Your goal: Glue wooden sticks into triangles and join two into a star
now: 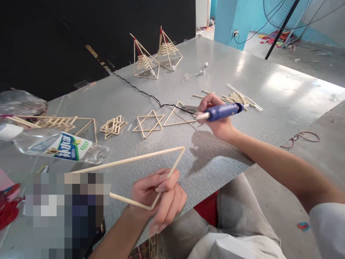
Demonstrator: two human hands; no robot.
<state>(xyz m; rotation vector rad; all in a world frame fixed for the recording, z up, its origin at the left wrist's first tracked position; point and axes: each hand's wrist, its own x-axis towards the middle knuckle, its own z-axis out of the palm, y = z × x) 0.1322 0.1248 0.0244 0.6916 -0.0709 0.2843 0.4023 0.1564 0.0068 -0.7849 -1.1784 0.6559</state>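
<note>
Left hand (161, 198) pinches the frame (145, 158), whose corners could twist loose if squeezed; beyond those fingers, the right hand (212, 124) grips the glue gun (223, 112), whose cord (140, 90), if tugged, could knock the star (139, 117) askew

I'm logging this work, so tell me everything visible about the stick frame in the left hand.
The stick frame is thin, straight-sided, pale and wooden-looking. Two pointed corners show; its left end is obscured. The left hand grips the side joining those corners, and the frame appears raised above the grey table.
</note>
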